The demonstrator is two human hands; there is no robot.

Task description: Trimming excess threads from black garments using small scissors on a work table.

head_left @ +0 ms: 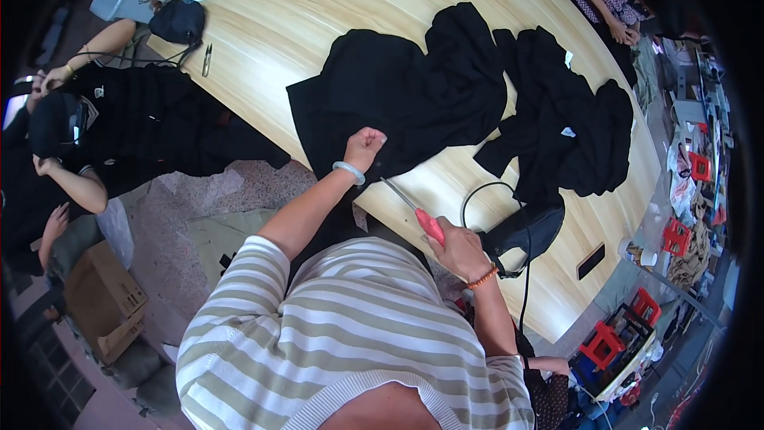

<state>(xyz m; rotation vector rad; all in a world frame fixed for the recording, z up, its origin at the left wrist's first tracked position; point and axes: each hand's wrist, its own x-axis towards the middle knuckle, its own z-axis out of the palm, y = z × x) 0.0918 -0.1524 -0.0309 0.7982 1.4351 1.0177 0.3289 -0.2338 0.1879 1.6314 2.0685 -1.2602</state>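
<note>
A black garment lies spread on the wooden table in front of me, one part hanging over the near edge. Over its lower part is my left hand, its fingers curled closed; whether a small thing is pinched in them is hidden. My right hand, near the table's front edge, grips a screwdriver-like tool by its red handle. The tool's thin metal shaft points up and left, its tip short of the left hand. Another black garment lies crumpled to the right, beside the first.
A black cap with a cable lies right of my right hand, a dark phone beyond it. Thread snips and another black cap are at the table's left. People work at left and far right. A cardboard box stands lower left.
</note>
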